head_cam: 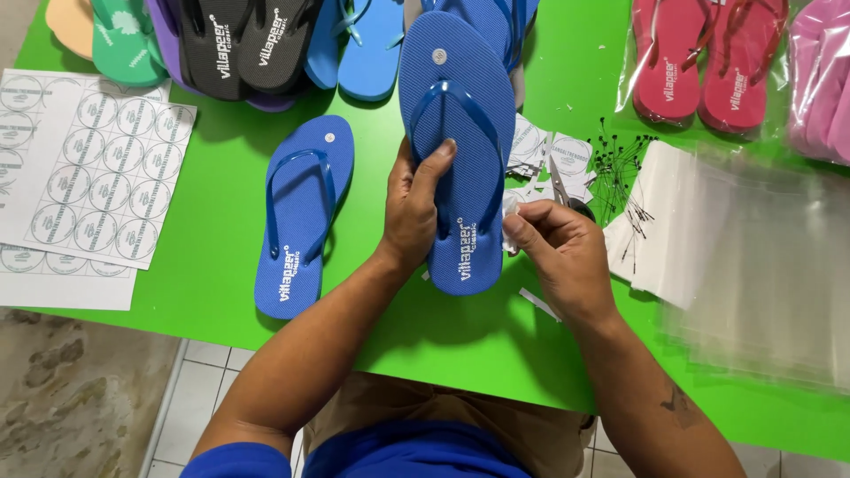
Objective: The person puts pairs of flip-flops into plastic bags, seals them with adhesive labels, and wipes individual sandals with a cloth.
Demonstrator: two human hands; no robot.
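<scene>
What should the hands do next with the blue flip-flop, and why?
Probably bring the right hand across to the blue flip-flop. The left hand grips that flip-flop by its edge, thumb on the strap, while the right hand pinches a small white paper piece just beside it. Its mate lies apart on the green table.
</scene>
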